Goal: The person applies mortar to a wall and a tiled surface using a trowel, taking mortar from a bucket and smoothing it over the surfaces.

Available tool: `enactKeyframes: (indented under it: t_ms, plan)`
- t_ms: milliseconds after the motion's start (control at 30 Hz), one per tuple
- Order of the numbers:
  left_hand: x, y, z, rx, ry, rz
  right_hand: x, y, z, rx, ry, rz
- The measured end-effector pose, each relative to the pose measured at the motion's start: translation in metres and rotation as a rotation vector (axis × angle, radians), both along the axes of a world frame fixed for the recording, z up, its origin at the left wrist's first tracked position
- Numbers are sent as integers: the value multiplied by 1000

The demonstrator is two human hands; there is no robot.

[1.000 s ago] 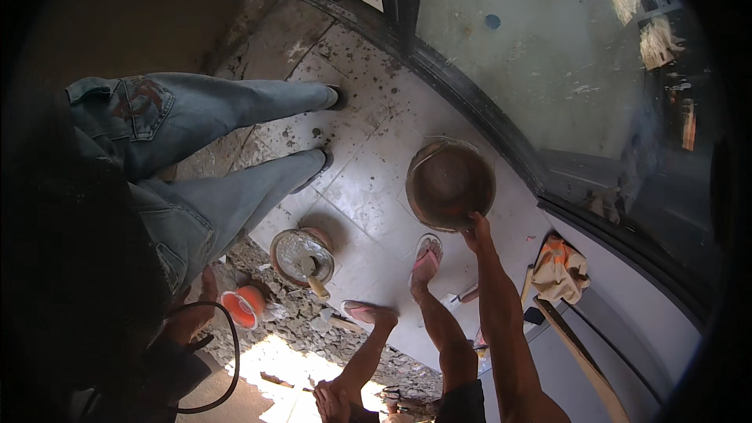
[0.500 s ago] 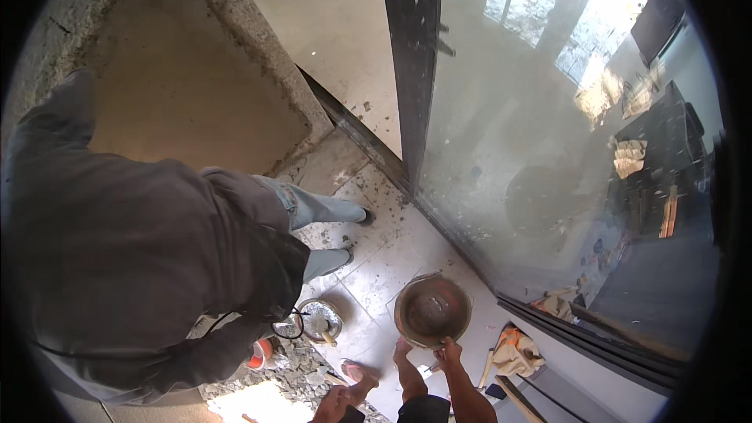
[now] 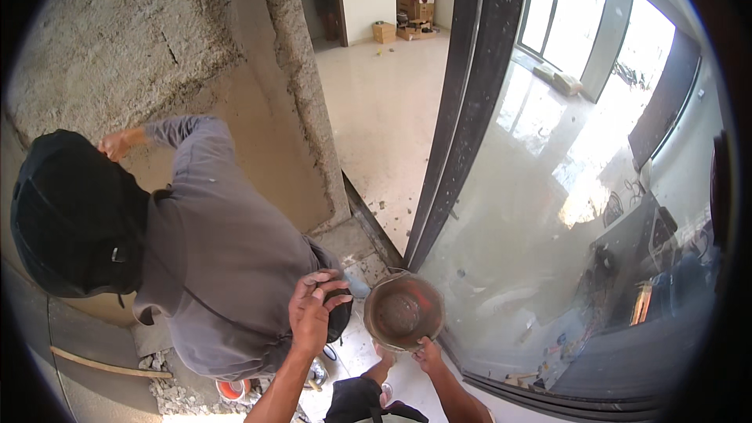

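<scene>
A worn bucket point(image 3: 403, 309) with a thin wire handle hangs in front of me, tilted so that its inside shows. Dull residue coats it, with a reddish patch on the inner wall. My right hand point(image 3: 428, 355) is closed on the bucket's near rim. To the left, my left hand point(image 3: 312, 312) is raised with its fingers loosely bent and apart, holding nothing visible. It appears in front of the back of a co-worker in a grey top and black hood point(image 3: 227, 227). The co-worker's hand point(image 3: 116, 143) is up against the wall; what it holds is hidden.
Right of the bucket stands a large glass panel point(image 3: 517, 243) in a dark frame point(image 3: 470, 94). A smoothed wall patch point(image 3: 274, 149) lies beyond the co-worker. Rubble point(image 3: 184, 399) and an orange-red container point(image 3: 233, 389) are at lower left, near a wooden strip point(image 3: 110, 363).
My left hand has risen from the lower edge to beside the co-worker's back. The view has tilted up, and the bucket shows farther left. The co-worker's head and raised arm now show.
</scene>
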State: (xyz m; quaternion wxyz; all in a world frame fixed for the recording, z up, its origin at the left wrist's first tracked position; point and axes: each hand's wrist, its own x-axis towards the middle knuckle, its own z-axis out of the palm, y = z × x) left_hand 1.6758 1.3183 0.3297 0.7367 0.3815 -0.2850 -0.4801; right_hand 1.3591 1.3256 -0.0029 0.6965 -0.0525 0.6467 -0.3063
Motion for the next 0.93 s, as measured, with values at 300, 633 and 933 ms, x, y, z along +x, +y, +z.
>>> enactKeyframes:
  t_ms: [300, 633, 933]
  plan:
    - [1, -90, -7, -88, -129, 87, 16, -75, -8, 84, -162, 96]
    - [4, -122, -3, 66, -279, 142, 36, -89, -6, 311, -100, 43]
    - [34, -87, 13, 258, -248, 411, 62, -114, -38, 236, 131, 180]
